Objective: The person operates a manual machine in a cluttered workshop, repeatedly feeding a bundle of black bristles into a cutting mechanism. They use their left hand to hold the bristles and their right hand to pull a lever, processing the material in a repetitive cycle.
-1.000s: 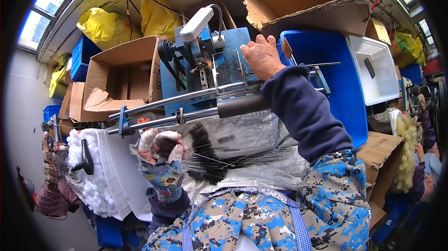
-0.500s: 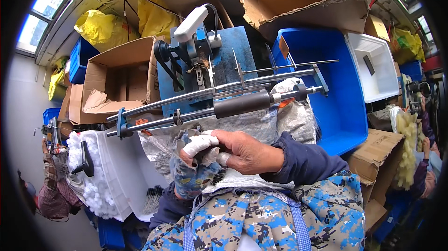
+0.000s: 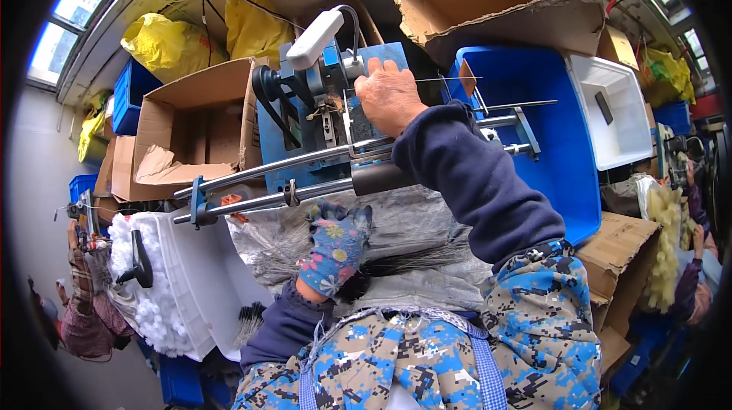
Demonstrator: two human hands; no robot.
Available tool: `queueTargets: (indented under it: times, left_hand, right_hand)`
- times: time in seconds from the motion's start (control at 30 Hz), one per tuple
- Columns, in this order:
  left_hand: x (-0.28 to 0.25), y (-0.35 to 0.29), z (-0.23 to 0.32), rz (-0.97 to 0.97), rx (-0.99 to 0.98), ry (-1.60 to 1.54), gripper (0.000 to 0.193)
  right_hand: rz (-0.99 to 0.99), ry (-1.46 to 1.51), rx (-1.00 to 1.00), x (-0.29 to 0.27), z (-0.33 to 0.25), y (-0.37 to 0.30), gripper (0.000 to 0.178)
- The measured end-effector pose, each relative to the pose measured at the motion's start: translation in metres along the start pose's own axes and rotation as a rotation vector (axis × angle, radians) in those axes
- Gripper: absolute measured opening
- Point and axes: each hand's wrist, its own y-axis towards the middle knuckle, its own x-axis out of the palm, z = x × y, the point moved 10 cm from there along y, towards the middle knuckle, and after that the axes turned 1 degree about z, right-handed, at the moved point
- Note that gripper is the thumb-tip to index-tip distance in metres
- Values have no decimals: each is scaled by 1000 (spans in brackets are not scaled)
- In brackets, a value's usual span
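Note:
My right hand [image 3: 387, 97] reaches over the blue bench machine [image 3: 305, 97], its fingers curled. What they grip is hidden beneath them. A thin metal rod [image 3: 450, 79] sticks out to the right from beside this hand. My left hand [image 3: 334, 251], in a blue flowered glove, rests on a grey-white sheet [image 3: 412, 215] across my lap, fingers stretched forward and slightly apart. Thin, dark wire-like bristles [image 3: 415, 257] lie spread on the sheet around it. Between my hands, two long steel bars [image 3: 320, 190] cross the front of the machine, with a black sleeve [image 3: 381, 178] on the nearer one.
At the right stands a large blue bin [image 3: 560, 173], beside a white tub [image 3: 621, 116]. Cardboard boxes [image 3: 191, 128] flank the machine. White fluffy pieces and a black hairdryer-shaped tool [image 3: 139, 261] lie by a white bin [image 3: 194, 280] at left. Other people work at both sides.
My hands have parted. The right moved up and away onto the machine; the left turned over and lowered onto the sheet, where loose bristles now show.

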Motion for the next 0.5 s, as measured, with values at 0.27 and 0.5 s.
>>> queueTargets:
  times: [0.27,0.5]
  left_hand:
    - [-129,-33,-25,453,-31,-153,41]
    - [-145,-85,-73,943,-234,-1067,59]
  right_hand:
    - [50,20,8,16,4,3,14]
    - [48,15,-15,16,1,4,15]
